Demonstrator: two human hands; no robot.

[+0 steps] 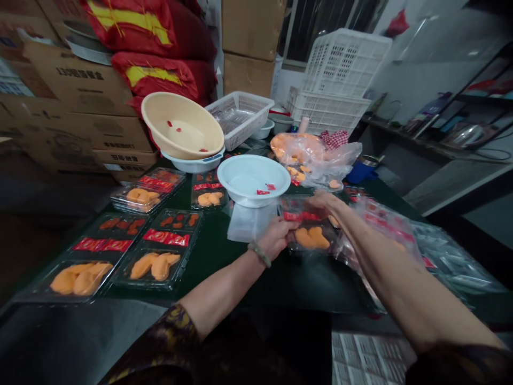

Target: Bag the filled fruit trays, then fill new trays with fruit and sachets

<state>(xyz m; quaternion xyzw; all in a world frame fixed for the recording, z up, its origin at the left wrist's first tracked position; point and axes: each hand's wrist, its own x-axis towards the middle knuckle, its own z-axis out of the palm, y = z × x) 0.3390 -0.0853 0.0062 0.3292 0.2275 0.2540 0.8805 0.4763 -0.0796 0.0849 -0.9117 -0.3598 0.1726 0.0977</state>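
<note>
The clear tray (298, 250) lies on the table (216, 243), at 4 o'clock from the blue basin (244, 179). The left hand (278, 235) holds its edge at 9 o'clock; the right hand (323, 202) is at 1 o'clock, its grip I cannot tell. Uneven lifting could spill the orange pieces (312, 237). Plastic-wrapped packs (385, 214) crowd 3 o'clock.

We see printing on the brown rectangular cardboard box (82, 88) and the small red plastic packets (157, 235). We cannot read it clearly.
</note>
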